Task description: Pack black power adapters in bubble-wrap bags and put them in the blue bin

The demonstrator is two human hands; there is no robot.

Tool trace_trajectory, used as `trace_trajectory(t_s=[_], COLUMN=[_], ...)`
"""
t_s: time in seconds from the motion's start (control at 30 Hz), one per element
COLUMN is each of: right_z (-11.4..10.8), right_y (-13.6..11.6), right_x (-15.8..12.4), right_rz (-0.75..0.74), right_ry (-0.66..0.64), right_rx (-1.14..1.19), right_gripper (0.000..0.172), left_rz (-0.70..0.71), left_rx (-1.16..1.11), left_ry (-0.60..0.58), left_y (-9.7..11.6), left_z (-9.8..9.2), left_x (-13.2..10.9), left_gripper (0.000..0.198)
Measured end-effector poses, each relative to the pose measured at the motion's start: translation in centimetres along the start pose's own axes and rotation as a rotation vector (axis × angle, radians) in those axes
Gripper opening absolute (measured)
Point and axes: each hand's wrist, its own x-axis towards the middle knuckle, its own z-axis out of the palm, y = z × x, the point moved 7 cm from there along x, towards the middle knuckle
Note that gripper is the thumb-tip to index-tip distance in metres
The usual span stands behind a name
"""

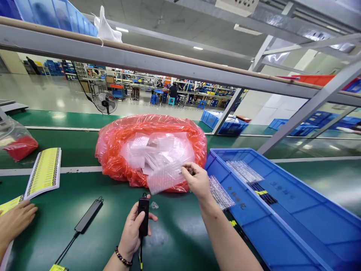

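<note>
My left hand [131, 231] is wrapped round a small black device [143, 216] with a cable running down from its lower end and a small loop at its top. Between the fingers of my right hand [197, 180] is a clear bubble wrap bag [166, 177], pinched at its right corner. The bag hangs in front of a red plastic sack [109, 162] filled with more whitish bubble wrap bags [135, 150]. A similar black device [89, 215] with a cable lies on the green table, left of my left hand. A crumpled clear scrap [153, 205] is beside the held device.
At right stands a blue bin [299, 195] holding bubble-wrapped bundles [244, 171]. Another wrapped bundle [221, 192] lies against its near wall. A co-worker's hand [18, 218] rests by yellow label sheets [43, 173] at left. A metal rail [169, 66] crosses above the table.
</note>
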Motion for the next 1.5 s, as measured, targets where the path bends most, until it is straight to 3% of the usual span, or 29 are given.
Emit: trace_trajectory(t_s=[0.13,0.23,0.4,0.5,0.57,0.63,0.73,0.87,1.0,1.23,1.37,1.5], right_z=[2.0,4.4,9.0,11.5,11.9,11.4,10.6,10.5,11.0,11.7,12.3,13.6], right_y=[1.9,3.2,4.5,4.8,5.1,5.5,6.2,6.6,6.3,4.1,3.1,2.9], right_x=[-0.3,-0.8,-4.5,-7.5,-8.0,-7.1,-5.2,-3.9,-4.5,-6.1,-7.7,-9.7], right_rz=[0.227,0.309,0.319,0.342,0.344,0.341,0.327,0.273,0.192,0.062,-0.019,-0.126], right_ry=[-0.315,-0.423,-0.53,-0.688,-0.68,-0.57,-0.445,-0.372,-0.381,-0.576,-0.741,-0.885], right_rx=[0.349,0.468,0.559,0.454,0.397,0.4,0.419,0.408,0.354,0.281,0.072,-0.081], right_gripper=[0.072,0.087,0.11,0.095,0.082,0.078,0.08,0.08,0.073,0.072,0.07,0.056], left_rz=[-0.03,-0.088,-0.098,-0.106,-0.111,-0.13,-0.157,-0.196,-0.201,-0.171,-0.087,-0.013], left_rx=[-0.065,-0.057,-0.012,0.013,0.031,0.056,0.065,0.026,-0.002,0.002,-0.064,-0.26], left_ry=[-0.214,-0.288,-0.124,0.006,0.059,0.056,-0.056,-0.252,-0.299,-0.176,0.041,0.245], left_y=[-0.4,-1.2,-1.1,-0.8,-0.7,-0.7,-1.1,-1.8,-1.9,-1.3,-0.8,-0.4], left_z=[0.7,1.0,0.5,-0.1,-0.4,-0.3,0.6,1.8,2.1,1.7,0.1,-1.6], left_x=[-0.6,-0.8,-0.2,0.2,0.2,0.2,0.0,-0.5,-0.8,-0.3,0.2,0.3], left_gripper=[0.052,0.049,0.055,0.056,0.058,0.06,0.052,0.043,0.042,0.052,0.056,0.06])
